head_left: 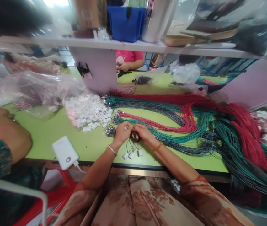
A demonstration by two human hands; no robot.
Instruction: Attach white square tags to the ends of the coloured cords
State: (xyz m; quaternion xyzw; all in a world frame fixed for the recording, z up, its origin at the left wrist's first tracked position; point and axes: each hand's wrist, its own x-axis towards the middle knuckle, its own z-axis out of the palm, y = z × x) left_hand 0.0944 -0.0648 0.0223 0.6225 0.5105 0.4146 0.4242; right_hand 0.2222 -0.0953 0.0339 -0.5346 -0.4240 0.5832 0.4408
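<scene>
My left hand (pixel 123 132) and my right hand (pixel 143 134) meet over the front middle of the table, both closed, fingertips pinched together. What the fingertips pinch is too small to make out. Just below them, between the hands, is a dark round piece (pixel 135 136) with a brownish middle. Thin cords hang from about there, ending in white tags (pixel 131 155) over the green tabletop. Close behind the hands run bundles of red cords (pixel 152 121) and green cords (pixel 171 135) with metal ends. Dark grey cords (pixel 182 148) pass to the right of my right hand.
A heap of white tags (pixel 86 110) spills from a clear plastic bag (pixel 41 88) at the left. A white power bank (pixel 65 152) with a cable lies near the front edge. Another person's arm (pixel 8 131) rests at far left. A shelf (pixel 128 44) with a blue bin (pixel 126 23) crosses above.
</scene>
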